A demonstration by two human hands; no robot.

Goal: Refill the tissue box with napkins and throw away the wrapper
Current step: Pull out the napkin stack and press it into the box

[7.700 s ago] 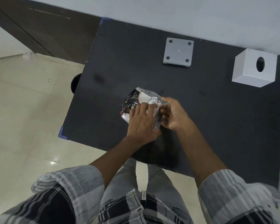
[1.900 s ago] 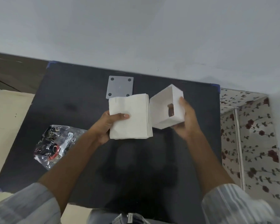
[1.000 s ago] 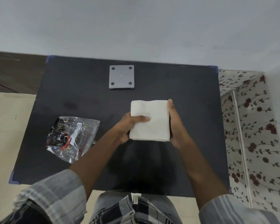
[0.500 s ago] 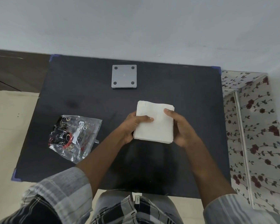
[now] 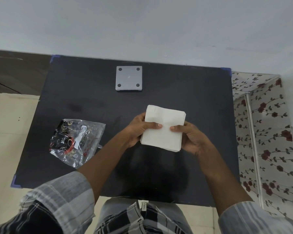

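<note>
Napkin stack [image 5: 163, 128] is held over the counter [image 5: 193, 92] between both hands, square-ish, its edges tilted slightly clockwise, far edge toward 12 o'clock. Left hand [image 5: 139, 129] is closed on the stack's 9 o'clock edge, thumb on top; right hand [image 5: 191, 138] is closed on the 3 o'clock edge, thumb on top too. Both grips are shut around the stack, fingers underneath, hidden. Tissue box body cannot be seen; whether it sits under the stack cannot be told. Grey plate with four holes [image 5: 128, 78] lies at 11 o'clock from the stack, well apart, probably the box base. Wrapper [image 5: 76, 141] lies at 9 o'clock, empty-looking, nearer the left hand, so that hand is judged better placed to bin it.
</note>
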